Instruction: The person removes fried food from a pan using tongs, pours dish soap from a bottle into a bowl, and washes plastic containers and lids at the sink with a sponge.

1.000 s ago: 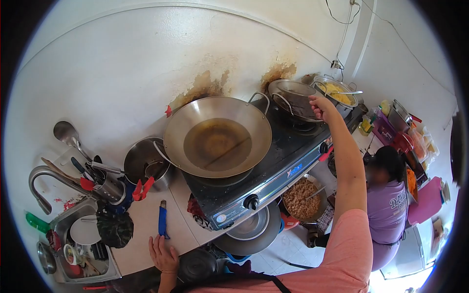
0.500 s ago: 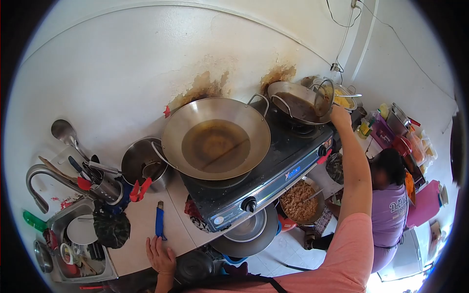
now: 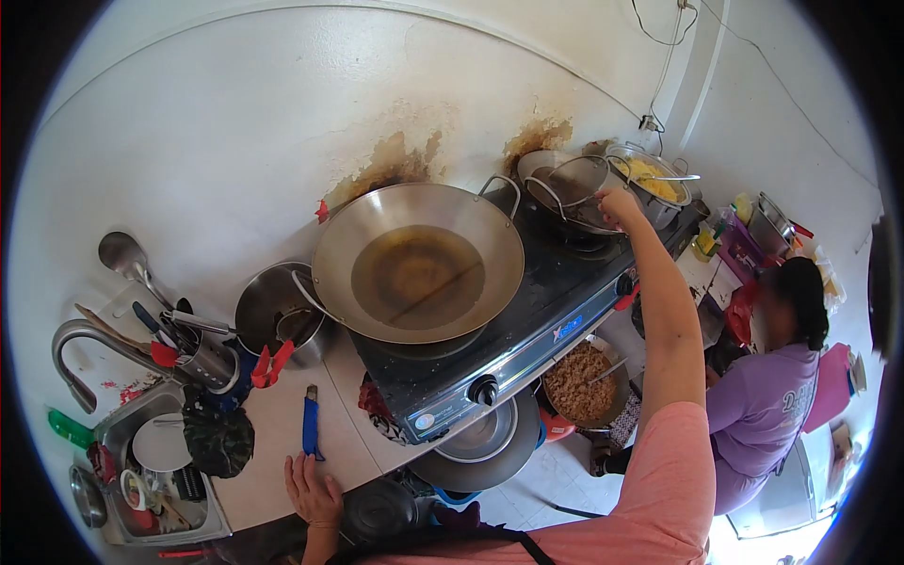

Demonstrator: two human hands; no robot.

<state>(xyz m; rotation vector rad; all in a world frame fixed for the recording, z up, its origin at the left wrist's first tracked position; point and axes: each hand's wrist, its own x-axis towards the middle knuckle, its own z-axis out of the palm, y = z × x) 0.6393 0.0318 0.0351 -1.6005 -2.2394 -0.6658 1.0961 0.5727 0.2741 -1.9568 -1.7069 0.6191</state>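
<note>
While the left hand (image 3: 315, 490) rests on the worktop (image 3: 264, 476), fingers slightly spread beside a blue-wrapped tool (image 3: 310, 426), the right hand (image 3: 617, 206) grips a round-rimmed utensil (image 3: 580, 177), which extends to its left over the small wok (image 3: 591, 217); the large wok (image 3: 418, 205) stands farther left.

You've got two woks (image 3: 417, 262) (image 3: 532, 168) on one stove (image 3: 541, 273), two pots (image 3: 317, 353) (image 3: 665, 215) flanking it, two knobs (image 3: 484, 390) (image 3: 625, 283), one round utensil (image 3: 579, 171), one pan (image 3: 617, 405) of brown food, one sink (image 3: 224, 513), one faucet (image 3: 80, 339), one green bottle (image 3: 71, 428), one co-worker (image 3: 767, 405).
</note>
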